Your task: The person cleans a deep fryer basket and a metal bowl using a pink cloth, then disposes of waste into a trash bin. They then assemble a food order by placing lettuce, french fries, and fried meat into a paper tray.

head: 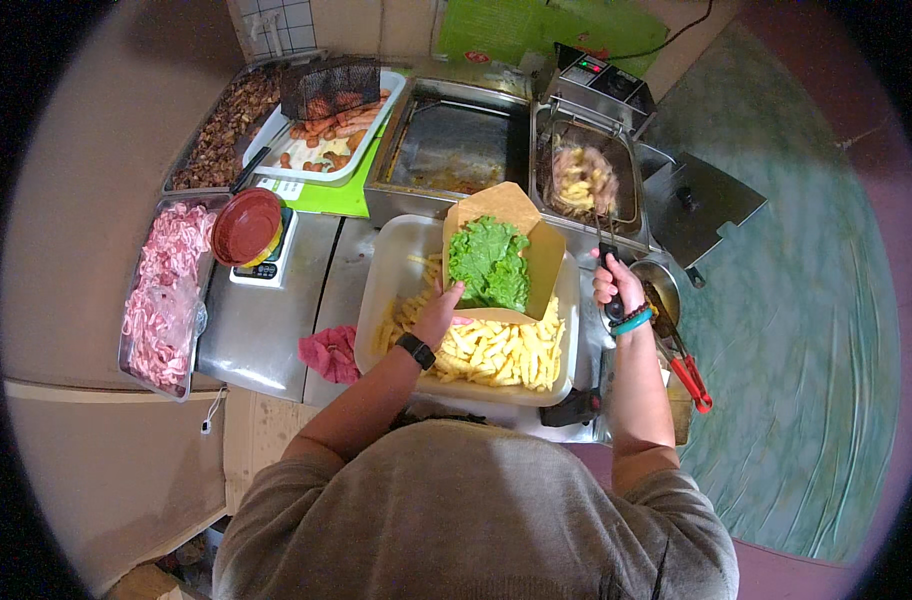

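My left hand (439, 316) holds a brown kraft paper box (548, 262) by its near left edge. Green lettuce leaves (490, 264) line the open box, which is over a white plastic tub (369, 300) of pale cut fries (493, 352). Around the black handle (610, 262) of a fryer basket, my right hand (619, 285) is closed. Fries and browned meat strips (585, 178) lie in that basket, blurred as if in motion. The basket sits within the deep fryer (640, 210) at the back right.
Red-handled tongs (688, 375) rest by a metal bowl (670, 281) on the right. Raw sliced meat fills a tray (188, 388) at left, near a kitchen scale (272, 264) bearing a red-brown bowl (244, 227). Behind are a flat griddle (456, 146) and a white sausage tray (336, 177).
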`<state>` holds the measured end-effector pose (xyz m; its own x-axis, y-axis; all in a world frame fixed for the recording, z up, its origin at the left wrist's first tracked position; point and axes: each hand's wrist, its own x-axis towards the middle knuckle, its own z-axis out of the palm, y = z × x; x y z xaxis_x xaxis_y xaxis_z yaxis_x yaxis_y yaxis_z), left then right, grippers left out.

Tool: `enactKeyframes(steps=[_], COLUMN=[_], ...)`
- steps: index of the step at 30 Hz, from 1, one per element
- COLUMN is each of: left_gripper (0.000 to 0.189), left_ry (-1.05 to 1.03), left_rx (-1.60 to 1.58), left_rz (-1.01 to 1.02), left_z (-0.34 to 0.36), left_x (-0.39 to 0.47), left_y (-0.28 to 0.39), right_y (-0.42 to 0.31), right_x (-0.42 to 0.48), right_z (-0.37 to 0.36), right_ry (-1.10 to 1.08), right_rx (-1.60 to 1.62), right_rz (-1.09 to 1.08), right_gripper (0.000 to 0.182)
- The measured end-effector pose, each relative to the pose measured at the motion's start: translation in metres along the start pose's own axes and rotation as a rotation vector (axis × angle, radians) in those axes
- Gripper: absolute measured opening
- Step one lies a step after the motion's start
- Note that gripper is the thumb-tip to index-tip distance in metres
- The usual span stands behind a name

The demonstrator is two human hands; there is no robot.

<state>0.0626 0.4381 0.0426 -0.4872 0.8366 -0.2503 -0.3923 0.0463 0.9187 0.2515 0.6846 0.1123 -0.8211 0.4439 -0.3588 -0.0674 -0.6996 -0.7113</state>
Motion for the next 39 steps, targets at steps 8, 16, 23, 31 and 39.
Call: enactKeyframes(steps=[8,16,23,31,39], left_gripper=[0.061,0.057,0.051,0.049,0.050], left_ry=[0.112,0.149,0.154,0.164,0.188], left_rx=[0.190,0.136,-0.017,0.233,-0.073], left_rz=[0.122,0.160,0.000,0.151,0.110], left_z=[0.001,-0.007,-0.003,-0.001,0.002], left_x=[-0.005,0.000,0.001,-0.004,-0.001], left_y=[-0.002,-0.018,-0.013,-0.011,-0.012], right_y=[0.027,0.026,0.044,0.049,0.053], right_x=[-0.004,-0.014,-0.002,-0.005,-0.005], right_z=[0.000,0.024,0.009,0.020,0.020], right_ry=[-0.004,0.000,0.052,0.094,0.118], right_rx=[-0.049,-0.086,-0.092,-0.165,-0.169], right_rz=[-0.113,-0.194,-0.132,-0.153,-0.177], right_gripper=[0.033,0.027,0.024,0.022,0.020])
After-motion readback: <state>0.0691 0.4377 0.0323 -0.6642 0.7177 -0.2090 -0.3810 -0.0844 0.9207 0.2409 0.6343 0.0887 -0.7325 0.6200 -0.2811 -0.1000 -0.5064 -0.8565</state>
